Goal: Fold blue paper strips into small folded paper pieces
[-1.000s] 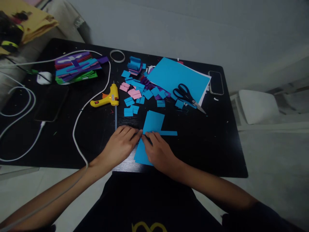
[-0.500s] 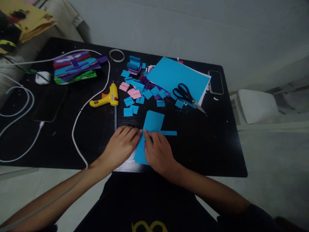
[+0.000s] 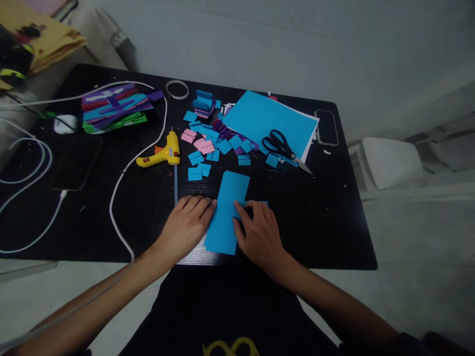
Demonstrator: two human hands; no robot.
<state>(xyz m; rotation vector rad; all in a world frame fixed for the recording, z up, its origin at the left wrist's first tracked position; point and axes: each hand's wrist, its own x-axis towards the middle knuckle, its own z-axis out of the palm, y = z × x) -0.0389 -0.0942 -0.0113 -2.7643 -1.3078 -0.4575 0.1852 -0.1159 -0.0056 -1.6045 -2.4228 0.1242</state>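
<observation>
A blue sheet of paper (image 3: 224, 232) lies lengthwise on the black table in front of me, with a narrow blue paper strip (image 3: 262, 203) crossing it and sticking out on the right. At the sheet's left edge, my left hand (image 3: 188, 221) is closed, fingers together and thumb tip holding the edge down. My right hand (image 3: 260, 228) is open, thumb and index finger apart, the index fingertip resting on the sheet where the strip crosses. Its other fingers cover part of the strip. How the strip passes under or over the sheet cannot be made out.
Beyond the hands lie small folded blue papers (image 3: 195, 158), pink ones (image 3: 204, 146) and black scissors (image 3: 284, 148) on a large blue sheet (image 3: 260, 116). To the left are a yellow glue gun (image 3: 163, 153), a white cable (image 3: 115, 198), a phone (image 3: 77, 163) and stacked colored strips (image 3: 115, 106).
My right hand has slid rightward across the blue sheet, uncovering more of it. The left hand stays at the left edge. The whole view has shifted slightly.
</observation>
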